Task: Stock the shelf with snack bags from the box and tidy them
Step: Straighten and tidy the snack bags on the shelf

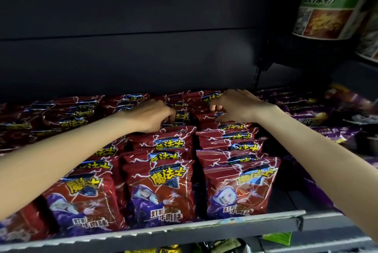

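Dark open space fills the upper half of the frame above the red snack bags [163,181], which pack the shelf [184,230] in tight rows. Purple snack bags [319,109] crowd the right side. A noodle cup [331,5] overhangs the upper right corner.

Left hand [152,116] fingers tuck out of sight among the red snack bags [163,189]; purple bags [335,109] at the shelf's right end blur; green tub [331,3] runs off frame.

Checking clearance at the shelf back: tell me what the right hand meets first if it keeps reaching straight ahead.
Likely the rearmost red foil snack bags under the right hand, then the dark back panel; depth is unclear.
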### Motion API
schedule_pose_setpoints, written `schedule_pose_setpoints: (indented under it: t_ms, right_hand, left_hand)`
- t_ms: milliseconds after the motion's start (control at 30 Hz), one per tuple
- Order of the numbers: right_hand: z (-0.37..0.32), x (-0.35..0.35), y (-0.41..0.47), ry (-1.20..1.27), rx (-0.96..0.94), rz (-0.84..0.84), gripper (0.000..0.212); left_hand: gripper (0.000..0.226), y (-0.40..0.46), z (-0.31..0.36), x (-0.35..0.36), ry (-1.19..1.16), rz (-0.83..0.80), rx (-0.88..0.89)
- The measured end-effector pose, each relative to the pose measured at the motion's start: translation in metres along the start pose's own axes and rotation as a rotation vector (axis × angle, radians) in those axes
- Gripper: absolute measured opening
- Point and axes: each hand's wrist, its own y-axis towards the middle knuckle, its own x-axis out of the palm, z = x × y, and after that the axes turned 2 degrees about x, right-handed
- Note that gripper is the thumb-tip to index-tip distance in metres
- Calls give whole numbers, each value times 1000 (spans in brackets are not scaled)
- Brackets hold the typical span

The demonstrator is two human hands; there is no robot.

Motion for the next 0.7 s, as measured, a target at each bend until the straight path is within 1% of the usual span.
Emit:
schedule_pose_setpoints:
  t_ms: [67, 133, 200, 267, 333, 433, 500, 600, 700]
  right_hand:
    - [0, 0, 0, -4, -5, 7, 32]
    - [1, 1, -2, 5, 2, 19, 31]
    - [3, 3, -4, 34, 12, 30, 31]
    - [4, 3, -5, 53, 18, 20, 31]
    - [3, 3, -5, 71, 18, 8, 33]
    - [-2, 0, -4, 33, 17, 1, 37]
    - [-4, -2, -1, -12, 9, 4, 38]
    - [-4, -1, 5, -42, -17, 13, 40]
    - [1, 3, 8, 23, -28, 26, 35]
  left_hand:
    - [31, 0, -2, -4, -30, 97, 29]
    - [30, -1, 0, -5, -78, 216, 33]
    - [31, -2, 5, -1, -106, 255, 22]
    - [32, -4, 10, 5, -128, 245, 13]
    - [36, -6, 12, 6, -111, 191, -9]
    - [54, -8, 14, 4, -26, 96, -38]
    - [59, -7, 16, 2, 24, 91, -36]
    - [57, -3, 17, 2, 49, 90, -38]
    - [59, -1, 14, 7, -12, 99, -62]
